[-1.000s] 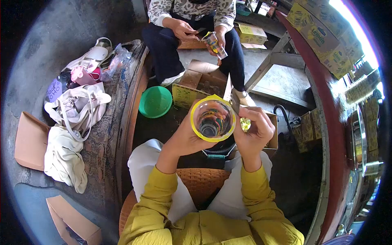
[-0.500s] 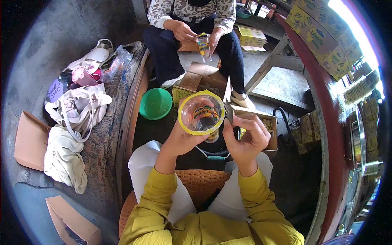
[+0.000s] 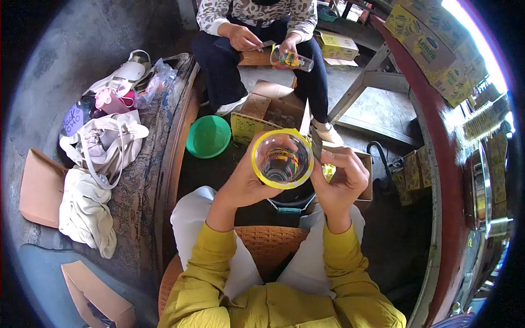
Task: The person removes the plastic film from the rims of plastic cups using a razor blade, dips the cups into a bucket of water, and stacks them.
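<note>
My left hand (image 3: 244, 179) is wrapped round a clear plastic cup (image 3: 281, 177) with a yellow rim. The cup's mouth faces up toward me, and colourful print shows through its wall. In my right hand (image 3: 343, 177), thumb and bent fingers pinch a thin knife (image 3: 316, 144). Its dark blade points up and away, lying against the right side of the yellow rim. The knife's lower end is hidden in my fingers.
Opposite sits a person with a printed cup (image 3: 292, 59) and a thin blade (image 3: 266, 45). Between us stand a green basin (image 3: 209, 136), an open carton (image 3: 257, 109) and a bucket with a teal grip (image 3: 289, 210). Bags (image 3: 104, 142) lie at left; a red beam (image 3: 418, 93) runs along the right.
My hands, with the cup and knife, have shifted slightly right. The cup's clear bottom now shows more plainly. The other person's cup has tipped from upright to nearly sideways.
</note>
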Action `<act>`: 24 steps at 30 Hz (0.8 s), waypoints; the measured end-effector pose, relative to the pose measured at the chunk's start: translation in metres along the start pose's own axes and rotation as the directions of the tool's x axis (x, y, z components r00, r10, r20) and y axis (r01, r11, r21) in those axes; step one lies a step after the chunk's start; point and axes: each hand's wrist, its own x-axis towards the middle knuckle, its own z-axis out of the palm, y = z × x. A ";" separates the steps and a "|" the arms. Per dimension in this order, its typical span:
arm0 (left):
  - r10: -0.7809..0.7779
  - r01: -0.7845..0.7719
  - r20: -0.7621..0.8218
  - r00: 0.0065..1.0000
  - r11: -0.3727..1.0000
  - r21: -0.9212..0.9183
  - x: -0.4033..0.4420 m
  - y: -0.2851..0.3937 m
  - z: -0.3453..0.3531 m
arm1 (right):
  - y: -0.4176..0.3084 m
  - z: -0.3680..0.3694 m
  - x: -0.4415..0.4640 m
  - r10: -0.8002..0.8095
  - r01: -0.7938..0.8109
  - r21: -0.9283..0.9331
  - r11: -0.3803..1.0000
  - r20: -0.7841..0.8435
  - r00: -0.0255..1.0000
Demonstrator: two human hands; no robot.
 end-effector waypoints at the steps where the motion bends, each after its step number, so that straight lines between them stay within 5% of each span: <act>1: 0.003 -0.003 -0.007 1.000 1.000 -0.004 0.003 0.002 0.000 | 0.000 0.000 -0.001 0.018 -0.018 -0.011 1.000 -0.020 1.000; 9: 0.014 -0.019 -0.120 0.993 0.999 -0.038 0.009 -0.002 0.006 | 0.001 -0.003 -0.008 0.031 -0.033 -0.070 0.997 -0.033 0.999; 24: -0.024 0.025 -0.014 1.000 0.997 0.074 0.003 -0.005 0.005 | 0.002 0.003 -0.009 0.044 -0.051 -0.107 0.993 -0.069 0.997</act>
